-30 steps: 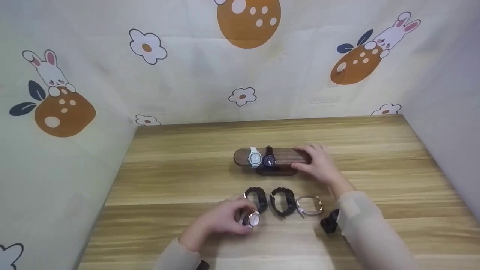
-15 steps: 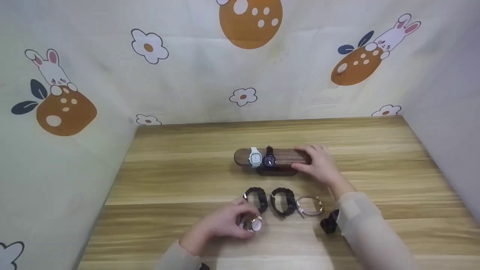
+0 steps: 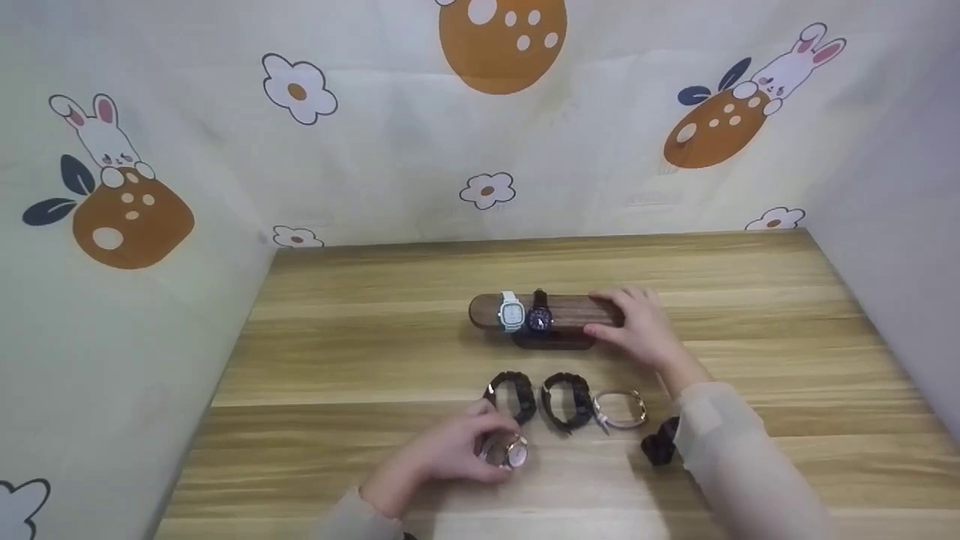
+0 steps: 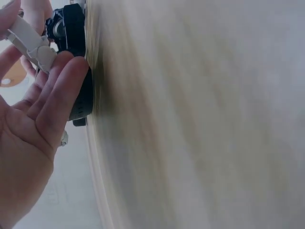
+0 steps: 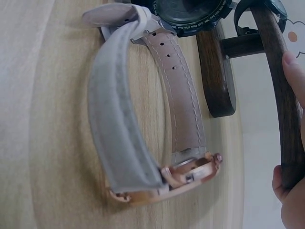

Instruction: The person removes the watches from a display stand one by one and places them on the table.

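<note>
In the head view my left hand (image 3: 457, 448) pinches a wristwatch (image 3: 517, 453) with a pale round dial and a gold-toned case, low over the table. Its light strap (image 4: 31, 42) shows between thumb and fingers in the left wrist view. My right hand (image 3: 642, 327) grips the right end of a dark wooden watch stand (image 3: 574, 315). A pale square-faced watch (image 3: 511, 313) and a dark round-faced watch (image 3: 540, 319) are fastened round the stand's bar, left of that hand.
Two black watches, one at left (image 3: 517, 397) and one at centre (image 3: 568, 403), lie in front of the stand. Beside them lies a grey-strapped watch with a rose-gold case (image 5: 167, 183). The wooden table (image 3: 337, 337) meets a patterned wall sheet (image 3: 390, 165) at the back.
The watch in my left hand has moved slightly right and toward me, and its dial has turned a little. My right hand has stayed on the stand.
</note>
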